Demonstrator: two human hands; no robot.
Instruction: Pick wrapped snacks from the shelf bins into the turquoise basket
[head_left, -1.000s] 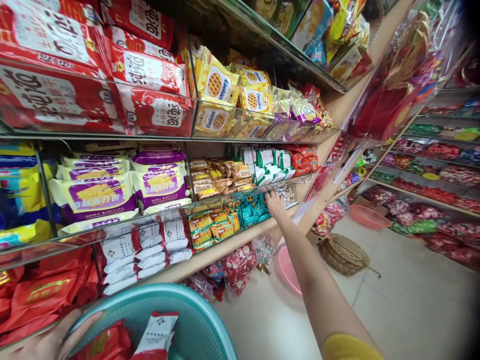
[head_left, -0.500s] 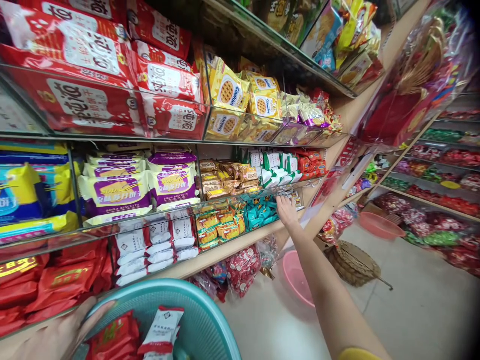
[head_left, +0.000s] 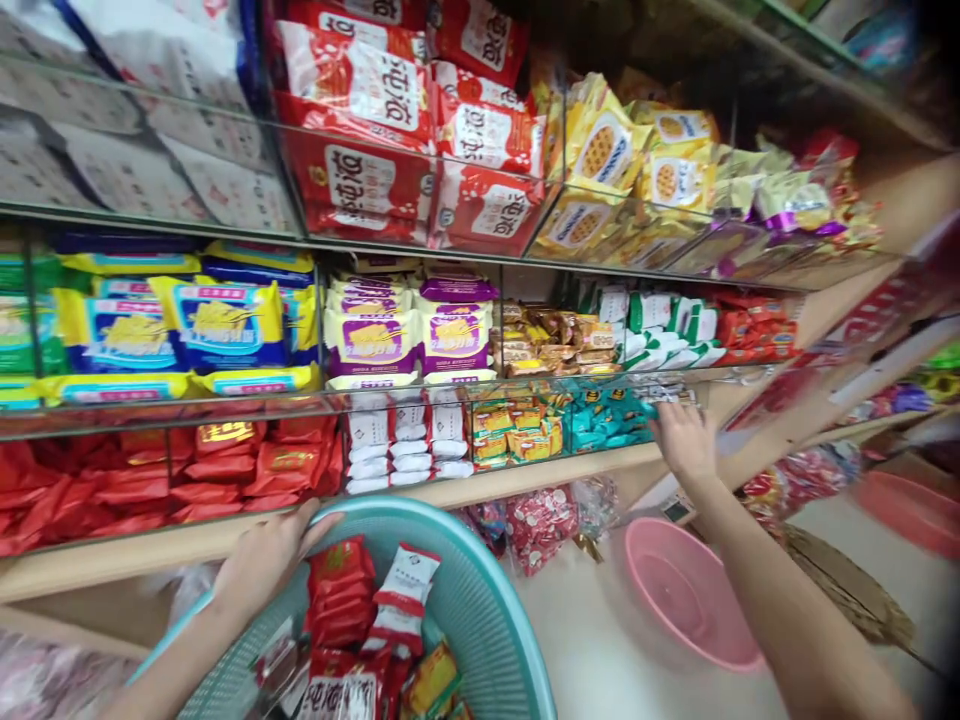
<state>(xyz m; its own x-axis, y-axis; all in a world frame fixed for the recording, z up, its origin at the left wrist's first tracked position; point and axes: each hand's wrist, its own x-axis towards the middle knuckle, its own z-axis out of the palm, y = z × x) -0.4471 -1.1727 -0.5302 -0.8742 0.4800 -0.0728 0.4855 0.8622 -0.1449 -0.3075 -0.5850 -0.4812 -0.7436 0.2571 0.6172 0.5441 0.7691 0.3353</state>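
My left hand (head_left: 262, 555) grips the rim of a teal plastic basket (head_left: 491, 560), fingers over its edge. In the basket lie red packets (head_left: 341, 590), white-and-red packets (head_left: 405, 590), and a yellow-and-green packet (head_left: 433, 685). On the right, my right hand (head_left: 684, 440) reaches to the front of the lower shelf, at the end of the teal packets (head_left: 607, 415). Small silvery packets (head_left: 671, 393) sit just behind its fingertips. Those fingers look stretched out and slightly apart; nothing held is plain to see.
Glass-fronted shelves hold soda biscuits (head_left: 375, 342), yellow cookie packs (head_left: 600, 140) and orange packets (head_left: 517, 432). A wooden edge (head_left: 510, 480) runs below. A pink basin (head_left: 690, 590) stands on the floor, near a woven brown fan-shaped item (head_left: 851, 580).
The view has swung left, so shelves and basin appear farther right. More of the basket and its contents shows. My right hand stays at the same shelf spot; my left still holds the rim.
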